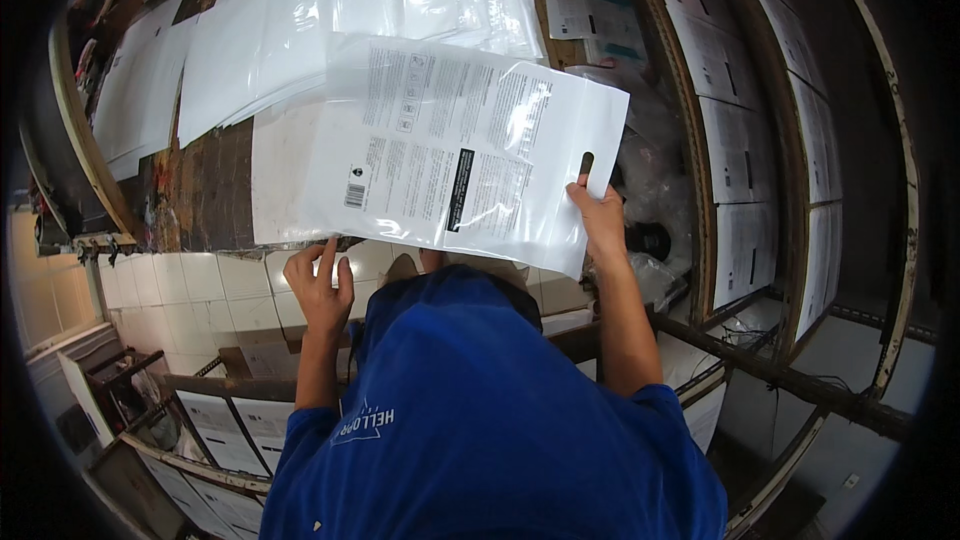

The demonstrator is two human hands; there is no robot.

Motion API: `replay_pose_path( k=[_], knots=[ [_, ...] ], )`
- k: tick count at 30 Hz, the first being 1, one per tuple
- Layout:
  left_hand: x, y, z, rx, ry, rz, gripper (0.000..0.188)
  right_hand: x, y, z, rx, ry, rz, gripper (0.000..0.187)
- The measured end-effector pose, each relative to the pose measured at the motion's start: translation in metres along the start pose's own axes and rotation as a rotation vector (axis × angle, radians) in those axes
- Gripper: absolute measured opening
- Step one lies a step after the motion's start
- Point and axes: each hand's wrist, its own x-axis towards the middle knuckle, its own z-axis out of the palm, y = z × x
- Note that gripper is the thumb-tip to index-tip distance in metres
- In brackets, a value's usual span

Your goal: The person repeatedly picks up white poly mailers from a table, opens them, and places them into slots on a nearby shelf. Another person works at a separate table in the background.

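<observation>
A large white plastic bag (pixel 470 140) with grey print, a black label block and a punched handle slot lies slantwise in front of me. My right hand (pixel 600 220) pinches its right end just below the slot, the thumb on top. At the bag's lower left edge is my left hand (pixel 321 285), its fingers apart, with fingertips close to or touching the edge; it holds nothing. Behind the bag, overlapping stacks of white plastic bags (pixel 270 50) cover much of the worn brown table (pixel 215 185).
On the right, wooden-edged racks hold rows of printed white packages (pixel 735 155). Clear crumpled plastic (pixel 650 280) and a black round object (pixel 648 239) sit beside the table. More packages (pixel 222 432) stand on a rack at lower left. White tiles (pixel 190 285) cover the floor.
</observation>
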Motion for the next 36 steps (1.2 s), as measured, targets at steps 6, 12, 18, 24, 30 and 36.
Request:
replay_pose_path(
  k=[6, 12, 18, 24, 30, 36],
  knots=[
    [0.001, -0.003, 0.005, -0.026, 0.002, -0.014, 0.039, -0.001, -0.006, -0.03, -0.024, 0.054, -0.002, 0.014],
    [0.007, -0.005, 0.012, -0.055, 0.014, -0.008, 0.039, -0.007, -0.026, -0.057, -0.098, 0.135, 0.024, 0.016],
    [0.017, -0.005, 0.02, -0.106, -0.001, -0.003, 0.036, -0.008, -0.037, -0.094, -0.149, 0.169, -0.055, 0.021],
    [0.027, -0.004, 0.032, -0.097, -0.001, 0.018, 0.031, -0.019, -0.07, -0.143, -0.316, 0.218, -0.107, 0.019],
    [0.026, -0.009, 0.049, -0.067, 0.015, 0.034, 0.034, -0.054, -0.146, -0.197, -0.542, 0.283, -0.104, 0.017],
    [0.022, -0.02, 0.07, -0.071, 0.109, -0.025, 0.034, -0.119, -0.256, -0.228, -0.834, 0.383, -0.074, 0.026]
  ],
)
